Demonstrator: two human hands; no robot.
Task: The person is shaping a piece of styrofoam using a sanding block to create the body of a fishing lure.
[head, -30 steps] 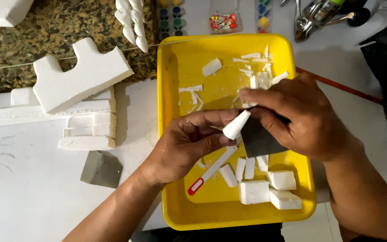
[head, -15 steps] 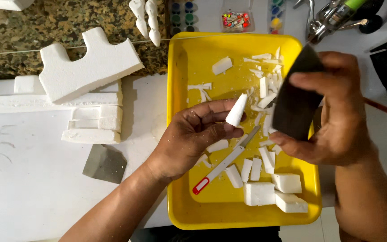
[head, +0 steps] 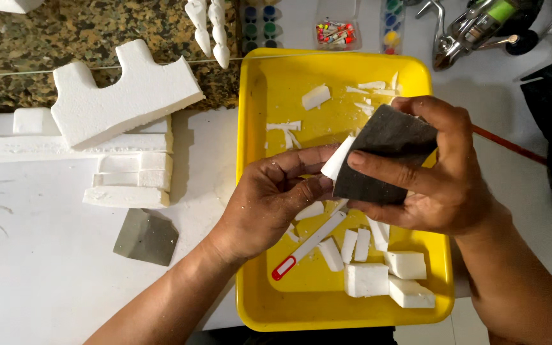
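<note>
My left hand pinches a small white foam piece over the yellow tray. My right hand grips a dark grey sanding block and presses it against that foam piece. Below the hands, in the tray, lie a white utility knife with a red end, several cut foam blocks and foam scraps.
A large notched foam slab rests on stacked foam strips to the left. A grey sandpaper sheet lies on the white table. Shaped foam pieces, paint pots, a small box of pins and a fishing reel sit at the back.
My right hand brought the sanding block back down from the tray's right side onto the foam piece. The left hand kept holding the piece in about the same place.
</note>
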